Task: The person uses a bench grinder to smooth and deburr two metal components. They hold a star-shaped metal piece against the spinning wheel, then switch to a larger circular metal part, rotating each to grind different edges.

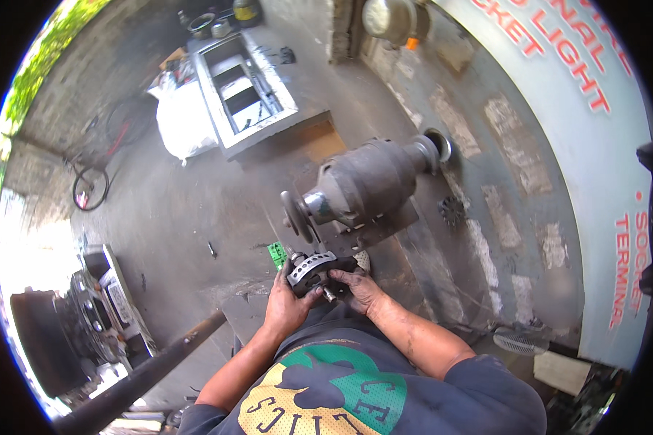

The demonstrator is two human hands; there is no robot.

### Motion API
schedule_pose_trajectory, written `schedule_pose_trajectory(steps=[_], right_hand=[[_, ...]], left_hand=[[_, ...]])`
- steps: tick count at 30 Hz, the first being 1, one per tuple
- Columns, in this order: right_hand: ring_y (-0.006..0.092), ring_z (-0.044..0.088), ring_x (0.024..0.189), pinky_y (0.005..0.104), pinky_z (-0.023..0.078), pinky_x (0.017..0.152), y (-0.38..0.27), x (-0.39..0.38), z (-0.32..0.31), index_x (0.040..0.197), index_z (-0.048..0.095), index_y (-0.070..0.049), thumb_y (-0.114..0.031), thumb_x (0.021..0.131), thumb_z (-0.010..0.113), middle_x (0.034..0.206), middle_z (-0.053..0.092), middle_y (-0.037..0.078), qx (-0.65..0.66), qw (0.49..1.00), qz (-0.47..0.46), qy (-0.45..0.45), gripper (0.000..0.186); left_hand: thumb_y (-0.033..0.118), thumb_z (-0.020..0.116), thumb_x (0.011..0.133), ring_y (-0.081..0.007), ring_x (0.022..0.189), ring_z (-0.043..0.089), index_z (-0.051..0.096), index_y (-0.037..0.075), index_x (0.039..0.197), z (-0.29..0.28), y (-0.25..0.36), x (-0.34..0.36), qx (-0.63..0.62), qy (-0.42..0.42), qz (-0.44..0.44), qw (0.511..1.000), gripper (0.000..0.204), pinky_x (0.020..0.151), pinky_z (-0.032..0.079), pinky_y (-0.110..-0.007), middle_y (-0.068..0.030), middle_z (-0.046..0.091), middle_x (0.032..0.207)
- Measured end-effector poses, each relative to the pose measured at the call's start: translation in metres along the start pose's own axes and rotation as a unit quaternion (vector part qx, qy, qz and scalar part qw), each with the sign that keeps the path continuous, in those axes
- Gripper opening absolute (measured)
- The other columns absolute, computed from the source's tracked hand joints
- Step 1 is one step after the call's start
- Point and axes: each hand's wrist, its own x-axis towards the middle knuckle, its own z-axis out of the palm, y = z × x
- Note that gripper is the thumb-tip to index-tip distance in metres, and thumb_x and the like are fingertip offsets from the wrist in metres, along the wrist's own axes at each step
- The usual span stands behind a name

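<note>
Close to my waist, both hands are wrapped around a rounded metal machine part (313, 267). It has a curved silver band with a row of dark holes, and a short shaft (329, 295) sticks out on my side. My left hand (292, 296) grips its left edge, with the thumb on the near side. On the right edge, my right hand (355, 287) is closed on it with bent fingers. Just beyond the part stands a grey bench grinder (370, 181), its left wheel (296, 216) above my hands and apart from the part.
A green piece (276, 255) lies past my left hand. To the left, a dark pipe (159, 362) slants up toward me. A metal frame (290, 109) and a white sack (185, 123) are at the far left. A wall and a lettered sign (595, 181) border the right.
</note>
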Motion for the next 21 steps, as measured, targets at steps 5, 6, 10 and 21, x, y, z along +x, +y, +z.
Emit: schedule_pose_trajectory(steps=[5, 6, 10, 21], right_hand=[[0.0174, 0.074, 0.103, 0.0367, 0.061, 0.091, 0.021, -0.015, -0.033, 0.126, 0.07, -0.007, -0.016, 0.092, 0.081, 0.113, 0.077, 0.007, 0.044, 0.998, -0.05, -0.004, 0.036], [0.0161, 0.073, 0.103, 0.0367, 0.06, 0.092, 0.023, -0.019, -0.032, 0.123, 0.072, -0.009, -0.019, 0.093, 0.08, 0.111, 0.077, 0.006, 0.051, 0.998, -0.026, 0.008, 0.032], [0.0167, 0.073, 0.097, 0.0376, 0.06, 0.087, 0.045, -0.007, -0.041, 0.118, 0.075, -0.008, -0.016, 0.092, 0.081, 0.108, 0.078, 0.005, 0.065, 0.993, -0.1, 0.006, 0.028], [0.0195, 0.071, 0.101, 0.0403, 0.058, 0.089, 0.043, -0.019, -0.04, 0.117, 0.075, -0.006, -0.013, 0.086, 0.085, 0.109, 0.078, 0.007, 0.072, 0.985, -0.113, 0.111, 0.033]], left_hand=[[0.024, 0.087, 0.086, -0.0401, 0.135, 0.058, 0.036, -0.009, 0.156, 0.01, 0.025, -0.003, 0.041, -0.08, -0.021, 0.996, 0.092, 0.115, 0.045, -0.043, -0.0295, 0.058, 0.144], [0.024, 0.085, 0.088, -0.0383, 0.131, 0.061, 0.037, -0.007, 0.155, 0.013, 0.024, -0.002, 0.094, -0.086, -0.035, 0.991, 0.089, 0.113, 0.046, -0.044, -0.0285, 0.062, 0.14], [0.016, 0.071, 0.1, -0.0248, 0.103, 0.072, 0.06, -0.007, 0.133, 0.027, -0.018, 0.009, -0.032, -0.1, -0.036, 0.994, 0.041, 0.094, 0.056, -0.039, -0.0192, 0.073, 0.119], [0.039, 0.059, 0.109, -0.0309, 0.114, 0.068, 0.054, -0.009, 0.141, 0.035, -0.043, 0.041, -0.094, -0.192, -0.115, 0.97, 0.058, 0.095, 0.057, -0.044, -0.0218, 0.067, 0.13]])
